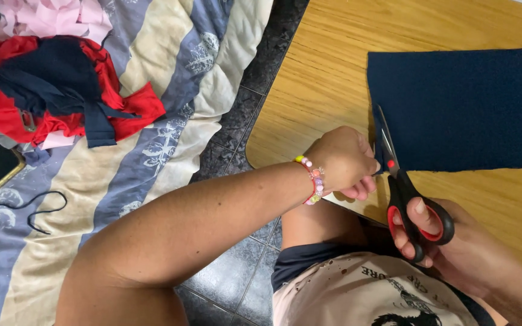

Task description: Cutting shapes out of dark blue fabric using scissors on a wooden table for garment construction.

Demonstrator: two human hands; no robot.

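A sheet of dark blue felt (463,108) lies flat on the wooden tabletop (321,78). The right hand (448,241) grips a pair of black-and-red scissors (407,193), thumb and fingers through the loops, with the blades running up along the felt's near-left edge. The left hand (342,160), wearing a beaded bracelet (313,179) at the wrist, pinches that same corner of the felt just beside the blades. Well left of the felt, a striped quilt (170,102) carries red and navy cloth (55,90).
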